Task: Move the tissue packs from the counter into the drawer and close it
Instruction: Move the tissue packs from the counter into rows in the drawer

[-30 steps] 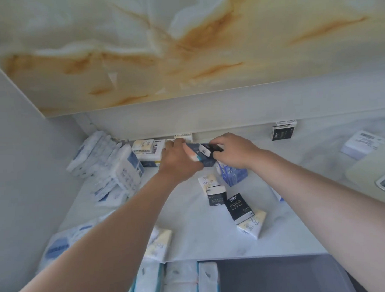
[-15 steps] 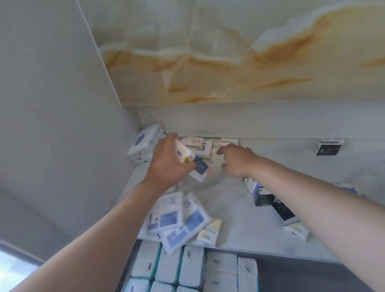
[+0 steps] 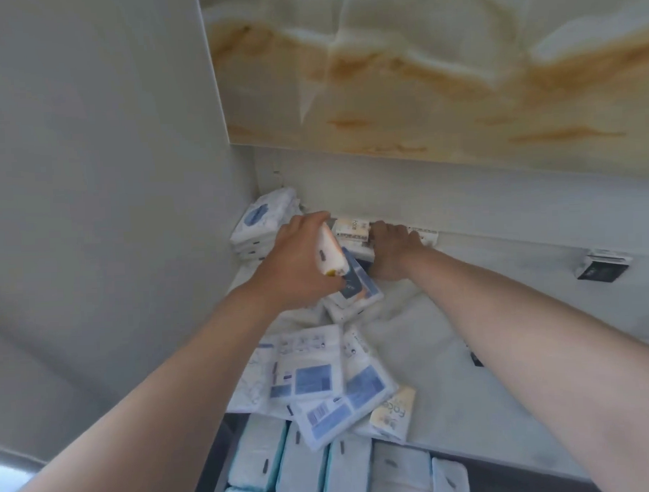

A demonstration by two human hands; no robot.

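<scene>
My left hand [image 3: 297, 263] grips a bundle of small tissue packs [image 3: 348, 282], white, orange and dark blue, just above the white counter [image 3: 450, 352]. My right hand [image 3: 392, 248] reaches past it to the back wall, fingers curled over the cream packs [image 3: 352, 231] stacked there. Several flat blue-and-white packs [image 3: 314, 376] and a cream pack [image 3: 393, 414] lie at the counter's front edge. Below them the open drawer [image 3: 213, 459] holds rows of white packs [image 3: 306, 466].
A stack of larger white packs [image 3: 266, 220] fills the back left corner against the grey side wall [image 3: 108, 181]. A black pack [image 3: 603, 267] stands at the back right. Another dark pack [image 3: 476, 359] peeks out from under my right forearm.
My view swung left and down, bringing more of the drawer into sight. My right hand let go of the bundle and went to the cream packs at the back wall. My left hand kept the bundle.
</scene>
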